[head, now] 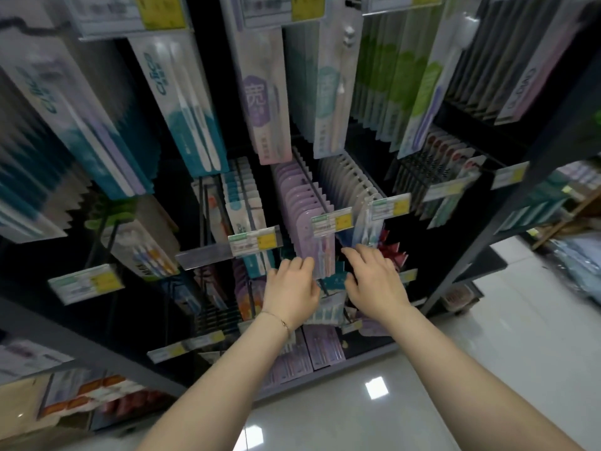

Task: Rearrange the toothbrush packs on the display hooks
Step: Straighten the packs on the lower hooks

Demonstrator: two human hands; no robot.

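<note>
Rows of toothbrush packs hang on hooks in a dark display rack. My left hand is at the lower end of the lilac pack row, its fingers bent toward the front pack; the fingertips are hidden, so a grip cannot be told. My right hand reaches just below the clear pack row, fingers spread and relaxed, near the front pack with blue brushes, holding nothing. Lower packs hang between and under both hands.
Price tags stick out on the hook ends just above my hands. Tall teal, purple and green packs hang overhead. The rack's dark frame post stands at right, with pale tiled floor beyond.
</note>
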